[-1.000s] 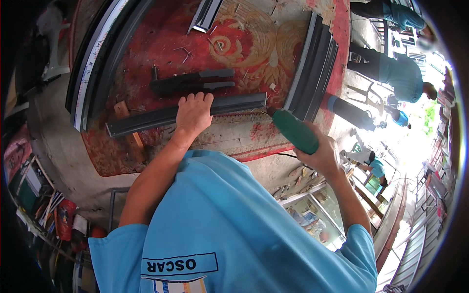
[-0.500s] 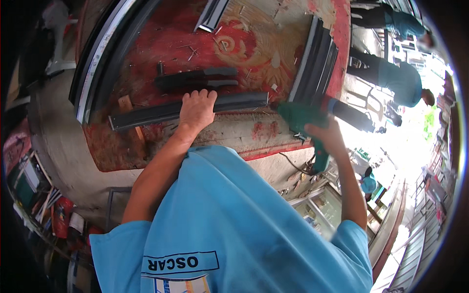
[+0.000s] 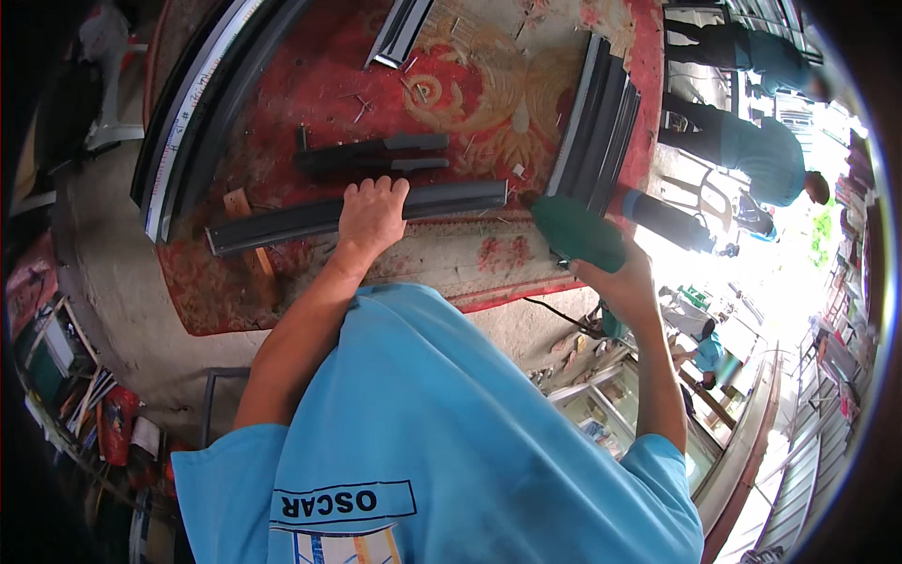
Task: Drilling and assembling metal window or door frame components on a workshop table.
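My left hand [image 3: 373, 218] is wrapped over the middle of a dark grey metal profile bar [image 3: 460, 196] lying along the table's near edge. In my right hand [image 3: 624, 289] is a green power drill [image 3: 578, 228]. Its front end points left at the bar's right end; whether the two touch I cannot tell. The drill's handle is mostly hidden behind my hand and wrist. Just beyond the bar lie two short dark pieces [image 3: 376, 153]. A small wooden block [image 3: 239, 204] shows at the bar's left part, partly under it.
Long dark profiles [image 3: 193, 122] curve along the table's left side. More profiles [image 3: 594, 132] are stacked at the right, and another [image 3: 402, 33] lies at the back. Nails or screws are scattered on the red patterned cloth [image 3: 470, 103]. Two people [image 3: 780, 160] stand beyond the table's right.
The drill has turned in my right hand, so its handle no longer hangs in plain sight. My left hand keeps its place on the bar. The whole view has shifted slightly.
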The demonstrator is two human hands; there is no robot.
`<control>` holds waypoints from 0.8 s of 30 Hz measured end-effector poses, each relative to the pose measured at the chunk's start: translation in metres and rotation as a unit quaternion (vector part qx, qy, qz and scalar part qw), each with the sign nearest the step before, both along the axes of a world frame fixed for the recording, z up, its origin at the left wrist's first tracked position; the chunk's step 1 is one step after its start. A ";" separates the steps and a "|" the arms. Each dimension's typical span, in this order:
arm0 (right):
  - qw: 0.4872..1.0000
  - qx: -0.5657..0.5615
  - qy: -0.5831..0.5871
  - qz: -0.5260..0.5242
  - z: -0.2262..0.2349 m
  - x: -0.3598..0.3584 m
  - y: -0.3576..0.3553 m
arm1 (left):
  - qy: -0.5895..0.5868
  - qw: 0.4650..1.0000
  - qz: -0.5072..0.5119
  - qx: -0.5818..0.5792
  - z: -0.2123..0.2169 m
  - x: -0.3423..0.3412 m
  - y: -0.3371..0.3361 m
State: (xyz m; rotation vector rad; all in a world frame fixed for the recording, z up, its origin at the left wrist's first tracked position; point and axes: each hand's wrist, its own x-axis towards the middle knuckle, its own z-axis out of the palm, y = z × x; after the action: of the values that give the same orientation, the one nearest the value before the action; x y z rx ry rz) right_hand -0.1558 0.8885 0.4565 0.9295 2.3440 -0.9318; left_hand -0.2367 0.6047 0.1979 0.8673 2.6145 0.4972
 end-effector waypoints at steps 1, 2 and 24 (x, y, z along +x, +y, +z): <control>1.000 0.006 -0.001 -0.004 -0.002 0.000 -0.002 | 0.005 1.000 0.000 0.004 0.000 0.001 0.000; 1.000 0.006 0.000 -0.003 -0.003 0.000 -0.002 | 0.009 1.000 0.000 0.008 -0.001 0.001 0.000; 0.999 0.024 -0.008 0.021 -0.012 -0.005 -0.002 | -0.007 1.000 -0.002 -0.005 0.002 -0.001 0.000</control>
State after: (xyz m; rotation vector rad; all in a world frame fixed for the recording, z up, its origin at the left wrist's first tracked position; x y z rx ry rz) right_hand -0.1612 0.8861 0.4445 0.8986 2.3728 -0.8526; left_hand -0.2380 0.6051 0.1999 0.8618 2.5999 0.4862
